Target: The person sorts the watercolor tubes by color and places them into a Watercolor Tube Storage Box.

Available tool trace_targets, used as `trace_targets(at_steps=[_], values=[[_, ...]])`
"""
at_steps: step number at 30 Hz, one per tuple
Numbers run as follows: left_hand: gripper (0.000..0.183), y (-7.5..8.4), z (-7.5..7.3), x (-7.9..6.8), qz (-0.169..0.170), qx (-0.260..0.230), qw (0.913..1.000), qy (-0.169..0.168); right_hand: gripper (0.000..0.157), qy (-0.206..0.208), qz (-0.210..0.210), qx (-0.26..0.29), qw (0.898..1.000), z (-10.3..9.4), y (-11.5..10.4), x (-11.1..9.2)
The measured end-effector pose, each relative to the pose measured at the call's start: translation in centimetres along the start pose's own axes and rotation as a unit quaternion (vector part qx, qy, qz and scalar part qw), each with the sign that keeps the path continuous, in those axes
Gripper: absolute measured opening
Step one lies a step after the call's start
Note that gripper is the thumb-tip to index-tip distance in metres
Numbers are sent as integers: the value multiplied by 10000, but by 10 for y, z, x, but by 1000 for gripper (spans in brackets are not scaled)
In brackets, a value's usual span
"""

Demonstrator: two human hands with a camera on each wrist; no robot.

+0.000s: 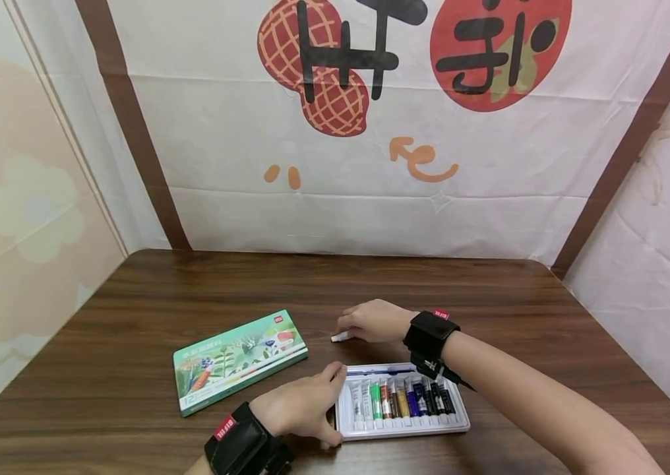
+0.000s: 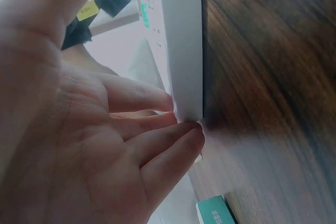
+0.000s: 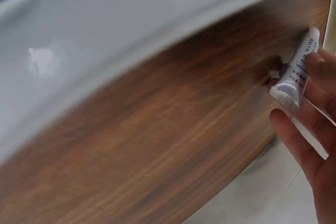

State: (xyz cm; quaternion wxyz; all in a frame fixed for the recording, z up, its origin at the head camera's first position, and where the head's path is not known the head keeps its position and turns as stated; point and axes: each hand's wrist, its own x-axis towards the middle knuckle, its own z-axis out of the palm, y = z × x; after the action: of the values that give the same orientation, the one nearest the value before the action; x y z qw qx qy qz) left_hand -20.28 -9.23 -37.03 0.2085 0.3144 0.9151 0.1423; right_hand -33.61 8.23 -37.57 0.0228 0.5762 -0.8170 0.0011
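A white plastic tray (image 1: 403,434) holds a row of paint tubes (image 1: 401,399) in several colours, with a thin dark-blue stick (image 1: 370,373) along its far side. My left hand (image 1: 302,402) grips the tray's left end, thumb at the near corner and fingers at the far one. In the left wrist view, fingertips touch the corner of the tray's side wall (image 2: 184,45). Beyond the tray, my right hand (image 1: 379,321) pinches a white paint tube (image 3: 299,69) between thumb and fingers, just over the table. Its crimped end shows in the right wrist view.
To the left lies a green illustrated paint box (image 1: 240,359), tilted at an angle on the brown wooden table (image 1: 133,369). A white printed cloth (image 1: 370,218) hangs behind the table, and more cloth (image 1: 655,224) hangs at the right.
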Motion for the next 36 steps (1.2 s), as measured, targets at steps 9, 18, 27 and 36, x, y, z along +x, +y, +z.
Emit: trace_targets(at_steps=[9, 18, 27, 36], values=[[89, 2, -1, -2, -34, -72, 9999, -88, 14, 10, 158, -177, 9997, 3, 1, -4], [89, 2, -1, -2, -53, -113, 9999, -82, 17, 85, -89, -724, 9973, -11, -10, -6], [90, 3, -1, -2, -109, 90, 9999, 47, 15, 467, -670, -1167, 9898, -40, -54, -41], [91, 2, -3, -4, -96, -162, 9998, -22, 20, 383, -1144, -1108, 9865, -28, -77, -57]])
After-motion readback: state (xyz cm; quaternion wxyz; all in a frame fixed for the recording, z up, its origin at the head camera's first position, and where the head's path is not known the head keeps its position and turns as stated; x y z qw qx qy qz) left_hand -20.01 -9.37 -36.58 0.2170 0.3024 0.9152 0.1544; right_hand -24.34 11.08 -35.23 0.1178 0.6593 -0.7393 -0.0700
